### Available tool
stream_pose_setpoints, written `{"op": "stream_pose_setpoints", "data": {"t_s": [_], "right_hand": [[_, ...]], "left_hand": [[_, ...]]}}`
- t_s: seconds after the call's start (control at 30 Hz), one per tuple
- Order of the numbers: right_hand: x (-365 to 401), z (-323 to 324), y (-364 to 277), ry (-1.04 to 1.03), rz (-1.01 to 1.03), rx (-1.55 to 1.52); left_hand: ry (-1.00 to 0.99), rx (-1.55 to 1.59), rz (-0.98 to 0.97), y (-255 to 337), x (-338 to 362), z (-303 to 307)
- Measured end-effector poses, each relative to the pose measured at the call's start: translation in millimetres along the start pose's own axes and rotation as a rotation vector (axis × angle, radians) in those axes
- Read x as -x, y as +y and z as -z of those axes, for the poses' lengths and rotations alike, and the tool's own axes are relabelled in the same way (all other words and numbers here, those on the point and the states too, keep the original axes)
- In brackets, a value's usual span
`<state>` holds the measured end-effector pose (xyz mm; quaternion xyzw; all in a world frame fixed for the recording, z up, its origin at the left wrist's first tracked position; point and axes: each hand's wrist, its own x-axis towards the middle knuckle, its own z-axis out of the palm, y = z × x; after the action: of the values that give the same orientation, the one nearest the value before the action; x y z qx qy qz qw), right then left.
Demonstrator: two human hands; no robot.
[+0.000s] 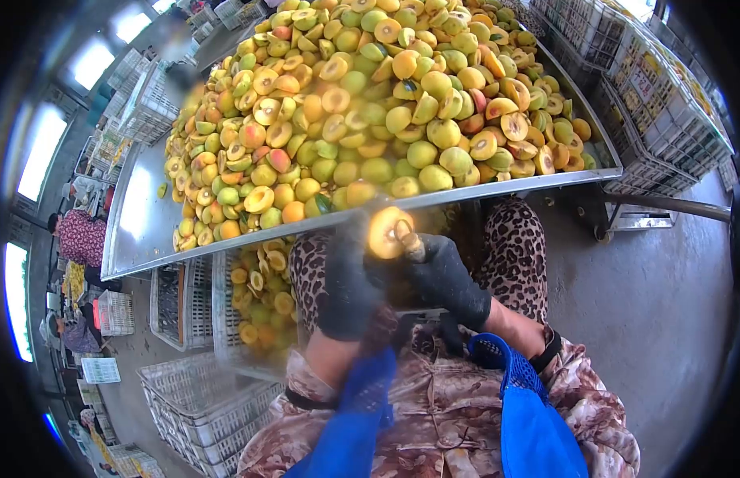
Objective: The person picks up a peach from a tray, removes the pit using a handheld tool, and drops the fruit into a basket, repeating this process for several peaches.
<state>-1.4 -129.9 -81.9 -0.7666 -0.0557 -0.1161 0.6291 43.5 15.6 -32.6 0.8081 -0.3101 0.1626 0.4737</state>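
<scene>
Both of my hands wear dark gloves and meet in front of my lap, just below the metal table's near edge. My left hand (350, 275) is closed around a halved yellow peach (383, 231), its cut face turned up. My right hand (446, 275) grips a pitting knife with a rounded, looped tip (407, 237), which touches the middle of the cut face. A blurry patch on the view partly hides my left fingers. Right ahead, a large heap of halved peaches (370, 119) covers the metal table (139, 215).
Below the table, a plastic crate (227, 311) holds more peach halves (262, 279). Stacked white crates (203, 406) stand on the floor at my left. Loaded crates (657, 95) rise at the right, by a metal bar (673, 205). Other people (79, 239) sit far left.
</scene>
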Motion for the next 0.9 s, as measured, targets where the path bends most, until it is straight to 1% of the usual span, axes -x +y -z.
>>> {"op": "stream_pose_setpoints", "data": {"t_s": [0.07, 0.13, 0.17, 0.23, 0.27, 0.3, 0.33, 0.37, 0.4, 0.43, 0.47, 0.5, 0.53, 0.6, 0.67, 0.7, 0.73, 0.77, 0.8, 0.83, 0.9], "right_hand": [[5, 9, 2, -0.027, -0.112, 0.025], [8, 10, 10, -0.018, -0.100, 0.015], [11, 7, 14, -0.011, -0.122, -0.007], [16, 0, 18, 0.010, -0.187, -0.065], [17, -4, 18, 0.023, -0.226, -0.097], [18, -7, 15, 0.053, -0.167, -0.155], [19, -4, 11, 0.101, -0.104, -0.186], [21, -2, 18, 0.076, -0.022, -0.115], [19, 2, 27, 0.065, 0.064, -0.017], [16, 3, 25, 0.090, 0.039, -0.042], [15, 7, 22, 0.104, 0.005, -0.088], [12, 16, 9, 0.028, -0.157, -0.183], [10, 17, -4, -0.065, -0.317, -0.306], [8, 25, -11, -0.096, -0.372, -0.377], [12, 30, -19, -0.156, -0.415, -0.461], [16, 34, -25, -0.196, -0.426, -0.502], [18, 36, -29, -0.236, -0.437, -0.544], [21, 32, -14, -0.292, -0.349, -0.534], [25, 26, 16, -0.352, -0.260, -0.520], [24, 25, 18, -0.381, -0.202, -0.506], [21, 23, 20, -0.404, -0.120, -0.483]], "left_hand": [[0.017, 0.107, 0.043, 9, 0, -11], [-0.009, 0.021, 0.056, 3, 3, -18], [0.013, 0.076, 0.088, 1, 4, -27], [0.022, 0.054, 0.102, 2, 6, -30], [0.011, -0.014, 0.078, 4, 5, -28], [0.026, -0.007, 0.079, 3, 4, -32], [0.038, 0.112, 0.168, 1, 8, -36], [0.053, 0.484, 0.378, -4, 10, -44], [0.135, 1.095, 0.671, -8, 9, -49], [0.136, 1.268, 0.742, -9, 5, -51], [0.246, 1.182, 0.742, 18, -10, -55], [0.233, 0.850, 0.547, 28, -18, -58], [0.226, 0.797, 0.572, 46, -24, -52], [0.151, 0.649, 0.476, 63, -31, -47], [0.138, 0.589, 0.426, 63, -29, -47], [0.132, 0.560, 0.400, 62, -27, -47], [0.087, 0.665, 0.427, 60, -25, -45], [0.037, 0.768, 0.454, 56, -24, -42], [-0.009, 0.869, 0.481, 54, -23, -38], [-0.067, 0.802, 0.383, 55, -23, -34], [-0.066, 0.796, 0.355, 53, -19, -31]]}}
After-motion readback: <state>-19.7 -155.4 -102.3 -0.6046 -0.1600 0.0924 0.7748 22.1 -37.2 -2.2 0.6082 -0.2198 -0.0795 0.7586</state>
